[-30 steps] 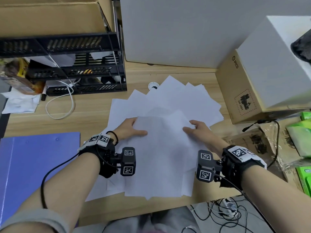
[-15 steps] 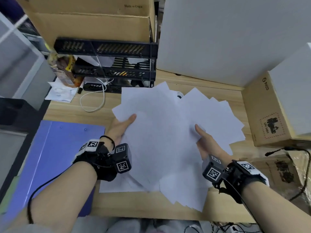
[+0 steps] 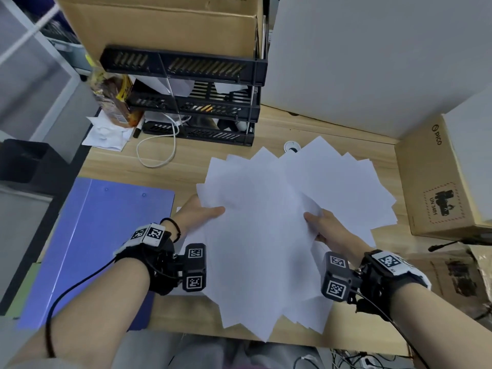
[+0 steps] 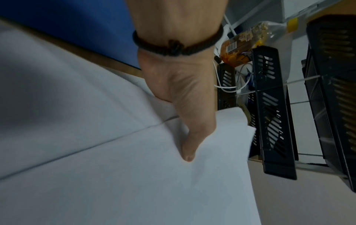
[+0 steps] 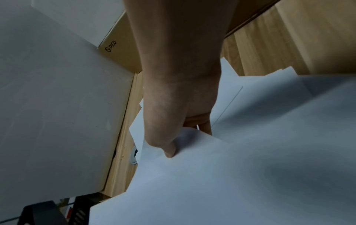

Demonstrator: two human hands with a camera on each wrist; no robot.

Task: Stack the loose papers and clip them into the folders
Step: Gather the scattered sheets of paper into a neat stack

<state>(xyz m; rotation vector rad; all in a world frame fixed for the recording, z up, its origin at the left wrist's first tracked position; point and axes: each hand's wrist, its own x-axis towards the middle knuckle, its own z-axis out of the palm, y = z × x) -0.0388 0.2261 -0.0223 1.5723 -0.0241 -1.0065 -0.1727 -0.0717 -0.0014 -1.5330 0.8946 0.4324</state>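
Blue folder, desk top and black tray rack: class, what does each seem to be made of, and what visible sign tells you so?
Blue folder: probably plastic, smooth with a faint sheen; two small rivets show near its far edge.
Desk top: wood or wood-look laminate, matt; pale grain lines run along it.
Black tray rack: looks like moulded plastic with slotted walls, on thin metal rods.

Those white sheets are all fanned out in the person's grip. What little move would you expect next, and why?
Probably drawing both hands inward to square the papers. The left hand and right hand pinch opposite sides, yet corners still splay in every direction, too ragged to clip into the blue folder lying shut beside them.
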